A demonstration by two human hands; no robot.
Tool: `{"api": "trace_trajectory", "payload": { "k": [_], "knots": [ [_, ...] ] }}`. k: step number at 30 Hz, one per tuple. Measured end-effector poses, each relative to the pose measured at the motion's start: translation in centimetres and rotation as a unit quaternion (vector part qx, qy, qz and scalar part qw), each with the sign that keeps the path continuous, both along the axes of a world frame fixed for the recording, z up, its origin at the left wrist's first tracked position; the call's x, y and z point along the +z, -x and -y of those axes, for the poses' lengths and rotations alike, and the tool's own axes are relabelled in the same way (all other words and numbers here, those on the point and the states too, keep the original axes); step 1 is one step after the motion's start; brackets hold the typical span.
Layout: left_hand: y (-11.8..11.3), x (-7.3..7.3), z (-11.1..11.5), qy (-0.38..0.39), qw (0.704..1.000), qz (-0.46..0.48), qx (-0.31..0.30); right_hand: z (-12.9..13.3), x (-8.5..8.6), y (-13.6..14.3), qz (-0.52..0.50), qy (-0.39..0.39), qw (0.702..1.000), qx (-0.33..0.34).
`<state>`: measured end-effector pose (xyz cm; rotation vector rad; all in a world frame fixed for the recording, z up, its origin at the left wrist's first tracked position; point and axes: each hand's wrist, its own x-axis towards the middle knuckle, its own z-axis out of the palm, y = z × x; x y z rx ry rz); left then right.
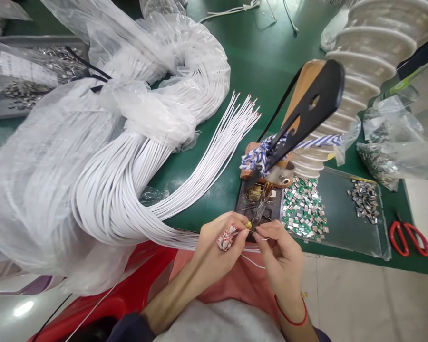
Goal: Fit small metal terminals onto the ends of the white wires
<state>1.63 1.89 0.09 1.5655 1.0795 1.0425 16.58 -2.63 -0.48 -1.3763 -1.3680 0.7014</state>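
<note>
My left hand [217, 244] is closed around a bunch of white cables, whose cut ends [226, 237] show red and white inner wires. Between its thumb and forefinger it also pinches something thin near a small yellowish bit [248, 225]. Close beside it, my right hand [283, 249] pinches a thin wire [263, 239], the fingertips of both hands nearly meeting. Just beyond them is a dark tray [240, 204] with a metal tip [260, 209] over it, under a clamped stand bound with blue-and-white cord [258, 159]. More white cables [107, 199] curve in from the left.
Plastic bags [50, 166] wrap the cables at left. A ribbed hose [364, 57] comes down at right. Small green-and-silver connectors [303, 209] and metal shells [365, 199] lie on a clear tray [345, 232]. Red-handled scissors [410, 237] lie near the table's edge.
</note>
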Motion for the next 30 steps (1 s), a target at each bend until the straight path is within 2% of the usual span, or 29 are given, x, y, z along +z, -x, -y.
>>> {"api": "trace_trajectory", "payload": {
  "k": [14,23,30],
  "knots": [
    [0.03,-0.25,0.06,-0.009,1.000,0.005,-0.005,0.10,-0.06,0.08,0.016,0.001,1.000,0.010],
    [0.07,0.17,-0.04,-0.028,0.999,0.023,-0.021,0.61,0.37,-0.05,0.043,-0.015,0.999,0.005],
    [0.27,-0.08,0.03,0.003,1.000,0.014,-0.007,0.12,0.57,0.02,0.053,-0.025,0.998,0.021]
  ]
}}
